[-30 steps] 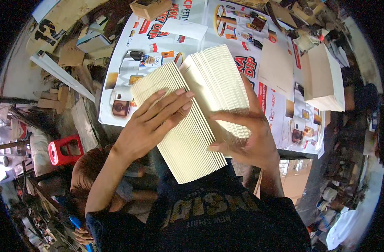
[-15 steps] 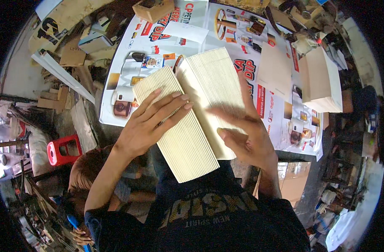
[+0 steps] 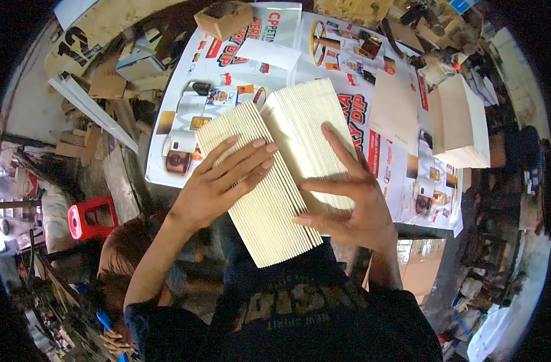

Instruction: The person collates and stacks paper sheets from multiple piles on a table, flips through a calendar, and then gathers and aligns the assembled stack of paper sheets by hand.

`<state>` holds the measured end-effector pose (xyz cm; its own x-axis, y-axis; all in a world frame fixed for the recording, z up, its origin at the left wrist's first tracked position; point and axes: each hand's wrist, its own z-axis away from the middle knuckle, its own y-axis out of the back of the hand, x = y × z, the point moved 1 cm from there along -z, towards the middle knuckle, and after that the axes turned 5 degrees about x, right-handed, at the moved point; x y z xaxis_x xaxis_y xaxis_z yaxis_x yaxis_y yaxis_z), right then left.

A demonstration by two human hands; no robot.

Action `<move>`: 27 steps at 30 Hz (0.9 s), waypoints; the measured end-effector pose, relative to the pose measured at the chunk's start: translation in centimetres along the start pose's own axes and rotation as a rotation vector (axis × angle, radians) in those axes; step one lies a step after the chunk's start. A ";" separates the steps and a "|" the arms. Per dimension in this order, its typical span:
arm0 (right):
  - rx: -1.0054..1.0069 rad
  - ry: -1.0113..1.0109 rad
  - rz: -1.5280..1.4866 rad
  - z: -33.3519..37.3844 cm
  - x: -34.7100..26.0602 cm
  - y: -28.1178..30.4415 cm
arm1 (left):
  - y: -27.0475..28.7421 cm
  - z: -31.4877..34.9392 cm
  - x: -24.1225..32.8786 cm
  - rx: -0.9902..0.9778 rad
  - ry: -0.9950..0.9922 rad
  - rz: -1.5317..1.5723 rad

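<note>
Two long stacks of thin cream sheets, their edges showing as fine ridges, lie side by side in front of me. My left hand point(image 3: 221, 181) rests flat across the left stack point(image 3: 269, 223), fingers stretched out over its ridges. Over the right stack point(image 3: 308, 111) my right hand point(image 3: 354, 199) is spread, index finger and thumb apart. Those two fingertips reach the left stack's right edge, where a few sheets stand slightly away from the rest. Another finger of that hand touches the right stack's ridged top. The lower part of the right stack is hidden by my right hand.
A printed banner point(image 3: 275, 78) covers the table. On it are a wooden box point(image 3: 224, 21), a white paper point(image 3: 269, 54), a tan sheet point(image 3: 393, 108) and another cream stack point(image 3: 462, 127). A red stool point(image 3: 91, 218) stands left, near another person point(image 3: 127, 250). A cardboard box point(image 3: 420, 265) sits right.
My right thumb and fingers have moved down and left to the left stack's edge, where some sheets have come slightly apart. My left hand stays on its stack. The view has shifted slightly.
</note>
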<state>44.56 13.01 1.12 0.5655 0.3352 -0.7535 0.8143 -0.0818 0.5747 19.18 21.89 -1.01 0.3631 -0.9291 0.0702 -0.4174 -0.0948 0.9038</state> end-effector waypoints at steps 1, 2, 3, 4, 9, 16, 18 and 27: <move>-0.021 -0.023 -0.009 0.0 0.1 0.1 | -0.2 0.1 0.0 0.005 0.001 -0.006; -0.015 -0.021 -0.006 0.0 0.2 0.2 | -0.3 0.1 0.0 0.009 0.002 -0.011; -0.015 -0.019 0.018 0.0 0.3 0.2 | -0.3 0.1 0.1 0.011 -0.008 -0.011; -0.015 -0.019 0.043 0.1 0.5 0.3 | -0.4 0.1 0.2 0.026 -0.001 0.005; 0.008 0.044 0.069 0.1 0.5 0.8 | -0.7 0.3 0.0 0.067 -0.020 -0.004; 0.084 0.087 0.146 -0.2 -0.6 0.4 | -0.5 0.3 0.3 0.069 0.034 0.013; -0.139 0.088 0.291 -0.2 -0.8 0.8 | -0.5 0.3 0.2 0.051 0.050 0.016; -0.052 0.072 0.250 -0.5 -1.9 0.2 | -1.4 1.0 -0.3 0.128 -0.015 0.032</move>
<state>43.58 12.83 2.81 0.7360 0.3772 -0.5622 0.6414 -0.1225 0.7574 18.83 21.91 -2.73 0.3359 -0.9374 0.0915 -0.5317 -0.1085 0.8399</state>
